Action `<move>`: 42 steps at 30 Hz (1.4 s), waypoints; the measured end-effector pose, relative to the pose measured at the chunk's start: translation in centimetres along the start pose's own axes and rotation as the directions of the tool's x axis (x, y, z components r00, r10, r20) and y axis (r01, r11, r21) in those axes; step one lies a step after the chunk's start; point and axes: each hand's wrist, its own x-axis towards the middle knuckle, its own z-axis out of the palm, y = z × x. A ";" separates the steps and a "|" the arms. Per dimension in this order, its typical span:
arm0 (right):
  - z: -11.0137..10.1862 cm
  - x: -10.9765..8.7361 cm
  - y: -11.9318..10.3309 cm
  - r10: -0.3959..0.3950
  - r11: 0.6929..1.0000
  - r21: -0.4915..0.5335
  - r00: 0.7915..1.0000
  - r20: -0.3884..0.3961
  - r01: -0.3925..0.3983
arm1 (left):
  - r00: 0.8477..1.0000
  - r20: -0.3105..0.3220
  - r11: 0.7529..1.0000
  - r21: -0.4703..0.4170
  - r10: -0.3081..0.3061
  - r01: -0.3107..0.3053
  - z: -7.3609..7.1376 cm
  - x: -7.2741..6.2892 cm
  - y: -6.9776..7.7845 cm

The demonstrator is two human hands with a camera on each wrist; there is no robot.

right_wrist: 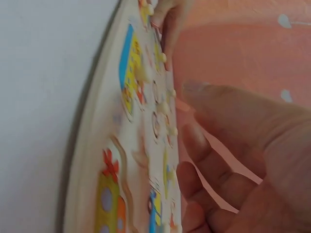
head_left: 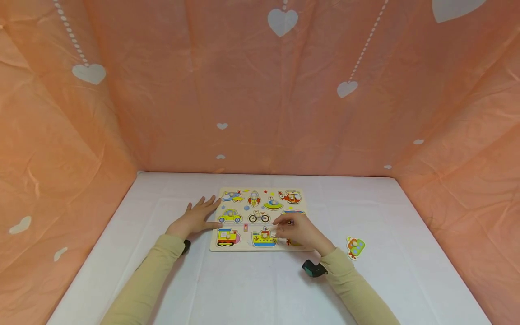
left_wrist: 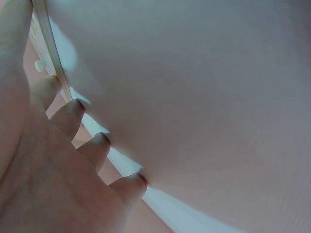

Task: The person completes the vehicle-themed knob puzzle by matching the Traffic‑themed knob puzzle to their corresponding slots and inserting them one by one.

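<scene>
A wooden peg puzzle board [head_left: 248,228] with vehicle pieces lies on the table. My left hand [head_left: 197,218] rests at its left edge, fingers spread, thumb and fingertips right at the rim. Above the board's right half hovers my right hand [head_left: 298,229], thumb and fingers apart with nothing between them in the right wrist view. Near its fingertips are the ship piece [head_left: 264,239] and the bicycle piece [head_left: 258,217]. Partly under that hand is a recess with a submarine picture [right_wrist: 108,199]. The loose submarine piece [head_left: 355,247] lies on the table to the right.
Also set in the board are a train [head_left: 227,237], a car [head_left: 230,216], a plane [head_left: 232,196], a rocket [head_left: 254,198], a flying saucer [head_left: 273,205] and a helicopter [head_left: 290,197]. Pink cloth [head_left: 243,90] with white hearts walls the white table [head_left: 243,289] at back and sides.
</scene>
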 end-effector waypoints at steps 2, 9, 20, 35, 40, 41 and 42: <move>-0.5 -0.2 0.0 -0.005 1.000 0.001 1.000 -0.002 0.005 | 1.000 0.002 1.000 0.002 -0.001 0.001 0.0 0.0 0.0; -1.9 -1.2 0.1 0.009 1.000 0.019 1.000 -0.028 -0.009 | 1.000 0.010 1.000 0.001 -0.006 0.006 0.1 0.0 -0.1; -4.9 -3.1 1.0 0.016 0.998 -0.055 0.994 -0.110 -0.022 | 1.000 0.002 1.000 0.005 0.000 0.000 0.0 0.0 0.1; -9.4 -7.6 4.0 0.097 0.992 -0.056 0.977 -0.189 -0.109 | 1.000 0.008 1.000 0.006 -0.003 0.002 0.0 0.1 0.0; -10.6 -9.1 5.0 0.121 0.988 -0.072 0.968 -0.220 -0.140 | 1.000 0.009 1.000 0.001 -0.003 0.003 0.0 0.1 0.0; -10.9 -9.4 5.2 0.125 0.987 -0.074 0.967 -0.221 -0.145 | 1.000 0.012 1.000 0.000 -0.005 0.005 0.0 0.1 0.0; -11.2 -9.8 5.5 0.127 0.986 -0.075 0.967 -0.222 -0.147 | 1.000 0.013 1.000 -0.001 -0.004 0.004 0.0 0.1 0.0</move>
